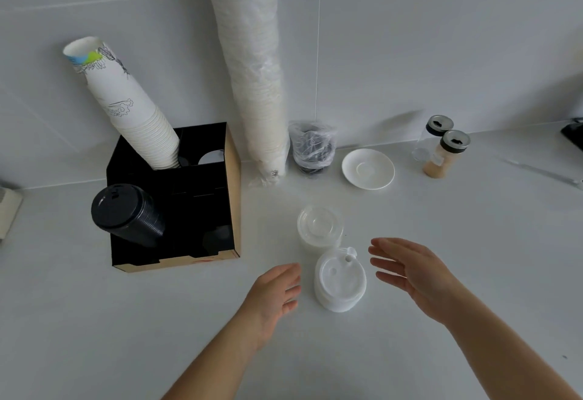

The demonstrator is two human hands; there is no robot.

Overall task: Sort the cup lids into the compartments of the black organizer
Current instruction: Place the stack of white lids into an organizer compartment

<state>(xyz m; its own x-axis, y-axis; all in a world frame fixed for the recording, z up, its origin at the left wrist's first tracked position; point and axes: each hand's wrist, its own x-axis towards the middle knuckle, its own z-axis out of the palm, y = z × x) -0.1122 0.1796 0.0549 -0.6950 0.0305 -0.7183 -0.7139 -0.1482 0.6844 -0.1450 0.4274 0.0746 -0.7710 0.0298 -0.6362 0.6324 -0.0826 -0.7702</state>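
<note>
Black organizer (232,179) was noted left of the work area, its compartment floors lost in shadow. A white lid stack (340,283) lay on the counter between both hands, a clear lid stack (320,226) just beyond. Left hand (274,292) and right hand (413,270) were spread, empty, flanking it; the left was judged slightly nearer.

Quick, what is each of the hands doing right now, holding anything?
Left hand: open, empty, left of the white lid stack.
Right hand: open, empty, right of that stack.
</note>
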